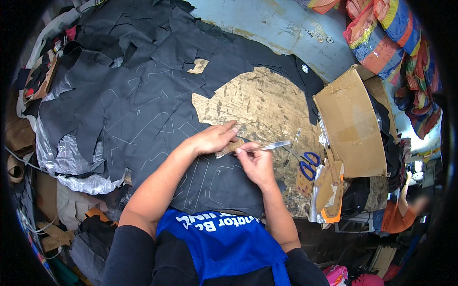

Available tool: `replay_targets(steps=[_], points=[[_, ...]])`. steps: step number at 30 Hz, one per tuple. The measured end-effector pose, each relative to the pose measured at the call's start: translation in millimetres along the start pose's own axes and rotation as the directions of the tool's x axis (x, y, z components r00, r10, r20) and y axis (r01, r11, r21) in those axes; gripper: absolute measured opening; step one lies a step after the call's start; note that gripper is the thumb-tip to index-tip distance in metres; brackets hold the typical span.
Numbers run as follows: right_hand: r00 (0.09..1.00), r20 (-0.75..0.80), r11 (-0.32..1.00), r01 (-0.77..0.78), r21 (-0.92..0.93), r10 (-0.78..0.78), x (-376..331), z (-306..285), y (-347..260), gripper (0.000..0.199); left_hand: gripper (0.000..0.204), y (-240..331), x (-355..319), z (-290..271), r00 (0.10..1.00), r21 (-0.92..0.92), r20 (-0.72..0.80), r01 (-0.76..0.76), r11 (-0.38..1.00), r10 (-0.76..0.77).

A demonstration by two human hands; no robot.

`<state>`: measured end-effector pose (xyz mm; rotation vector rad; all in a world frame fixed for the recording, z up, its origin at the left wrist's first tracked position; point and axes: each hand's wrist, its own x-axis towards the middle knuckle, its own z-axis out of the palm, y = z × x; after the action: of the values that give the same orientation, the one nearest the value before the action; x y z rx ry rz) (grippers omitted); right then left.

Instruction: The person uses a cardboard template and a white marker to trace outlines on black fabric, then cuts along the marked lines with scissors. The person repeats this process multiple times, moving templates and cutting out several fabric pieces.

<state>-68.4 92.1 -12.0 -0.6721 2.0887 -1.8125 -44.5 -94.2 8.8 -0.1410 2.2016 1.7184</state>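
Note:
My left hand (pixel 212 139) lies with its fingers stretched out over a small brown cardboard template (pixel 227 148), pressing it down on black sheet material (pixel 148 119). Between the thumb and fingers of my right hand (pixel 257 164) is a clear-barrelled pen (pixel 276 145), its rear end pointing right. The pen's tip is hidden by the fingers, close to the template's right end. Pale drawn outlines of several shapes cover the black sheet to the left of and below my hands.
Blue-handled scissors (pixel 309 166) lie right of my hand, beside another pen (pixel 292 147) on the worn wooden tabletop (pixel 267 95). Cardboard templates (pixel 329 188) and an open cardboard box (pixel 350 124) stand at the right edge. Black scraps (pixel 129 28) heap up at the far left. Another person (pixel 400 217) is at far right.

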Motion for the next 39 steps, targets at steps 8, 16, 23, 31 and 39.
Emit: replay_targets(steps=[8,16,23,31,39], points=[[0.951,0.207,0.932,0.276,-0.236,-0.229,0,20,-9,0.005,0.07,-7,2,-3,0.996,-0.206,0.094,0.019,0.978,0.0],[0.96,-0.186,0.831,0.072,-0.552,-0.207,11,-12,-12,0.007,0.065,0,-3,2,0.991,0.225,-0.024,-0.12,0.967,0.129],[0.992,-0.107,0.996,0.065,-0.054,-0.071,18,5,8,0.009,0.058,7,-69,75,0.925,0.726,-0.114,-0.172,0.666,0.363],[0.969,-0.06,0.941,0.216,-0.259,-0.239,24,16,6,0.01,0.064,-11,-110,103,0.934,0.799,-0.017,-0.203,0.566,0.358],[0.99,-0.054,0.985,0.12,-0.122,-0.127,22,12,14,0.01,0.074,-11,-115,112,0.949,0.793,0.039,-0.219,0.568,0.312]])
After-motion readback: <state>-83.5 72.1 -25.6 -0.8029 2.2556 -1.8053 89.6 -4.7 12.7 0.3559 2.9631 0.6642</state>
